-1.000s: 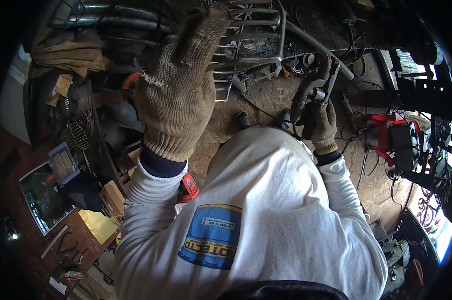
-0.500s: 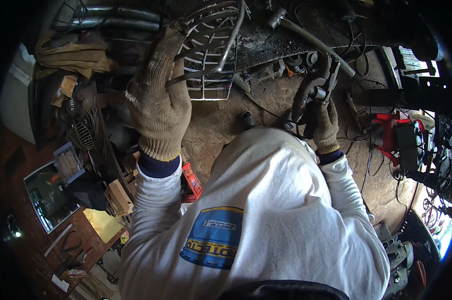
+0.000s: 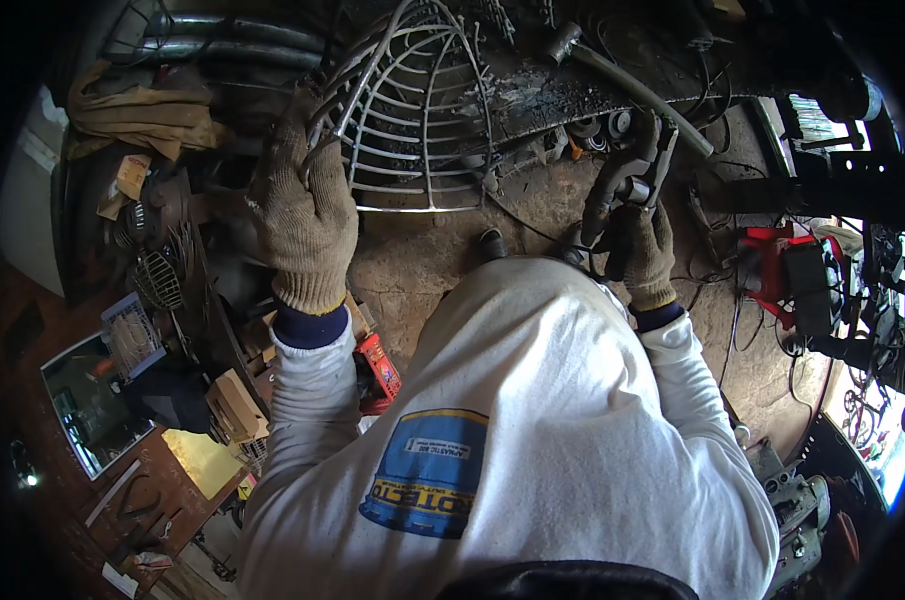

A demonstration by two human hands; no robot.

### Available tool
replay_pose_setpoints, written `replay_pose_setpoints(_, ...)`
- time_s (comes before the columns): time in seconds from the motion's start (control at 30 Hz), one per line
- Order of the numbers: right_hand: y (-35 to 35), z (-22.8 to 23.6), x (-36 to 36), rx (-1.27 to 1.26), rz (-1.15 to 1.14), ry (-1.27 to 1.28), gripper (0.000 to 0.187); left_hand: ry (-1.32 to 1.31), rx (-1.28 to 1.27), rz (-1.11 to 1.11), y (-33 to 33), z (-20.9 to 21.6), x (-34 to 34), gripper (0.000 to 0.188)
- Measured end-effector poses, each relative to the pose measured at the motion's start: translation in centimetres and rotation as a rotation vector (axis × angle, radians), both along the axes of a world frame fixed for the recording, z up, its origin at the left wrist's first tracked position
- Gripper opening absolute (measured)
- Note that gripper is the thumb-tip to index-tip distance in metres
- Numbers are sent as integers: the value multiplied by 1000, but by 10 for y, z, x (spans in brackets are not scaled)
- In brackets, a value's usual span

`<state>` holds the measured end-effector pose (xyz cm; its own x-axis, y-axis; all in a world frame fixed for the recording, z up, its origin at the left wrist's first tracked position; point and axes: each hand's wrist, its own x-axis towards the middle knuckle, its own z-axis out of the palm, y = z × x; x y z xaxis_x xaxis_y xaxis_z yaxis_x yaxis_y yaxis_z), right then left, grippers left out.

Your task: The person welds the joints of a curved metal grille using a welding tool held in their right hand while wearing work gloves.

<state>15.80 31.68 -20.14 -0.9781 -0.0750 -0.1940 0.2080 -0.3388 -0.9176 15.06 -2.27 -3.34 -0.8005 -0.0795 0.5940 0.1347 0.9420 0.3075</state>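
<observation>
My left hand (image 3: 308,215), in a knitted brown work glove, is closed on the left edge of a metal wire cage (image 3: 428,150) with curved ribs. The cage is tilted over the near edge of the dark workbench (image 3: 533,95). My right hand (image 3: 650,255), gloved alike, is closed around the lower part of a dark hand tool (image 3: 610,185) that has a silver cylindrical piece and two upright arms; its exact kind is unclear. A hammer (image 3: 633,85) with a metal handle lies on the bench beyond that tool.
A black cable (image 3: 528,222) runs across the floor near my right hand. Red plastic furniture (image 3: 770,270) stands at the right. Cardboard boxes (image 3: 238,405) and a small wire basket (image 3: 159,278) crowd the left. A brown cloth (image 3: 138,110) lies at the far left.
My left hand has moved slightly left and turned the wire cage, so more of its curved, ribbed side now shows. My right hand and its tool have stayed nearly still.
</observation>
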Motion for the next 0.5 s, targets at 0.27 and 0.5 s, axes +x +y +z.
replay_pose_setpoints(0.27, -10, -12, 6, 106, 18, 10, 45, 5, -101, 8, -7, -5, 3, 38)
replay_pose_setpoints(0.5, -18, -12, 10, 112, 11, 31, 44, 72, -255, -146, 14, 14, -12, 50)
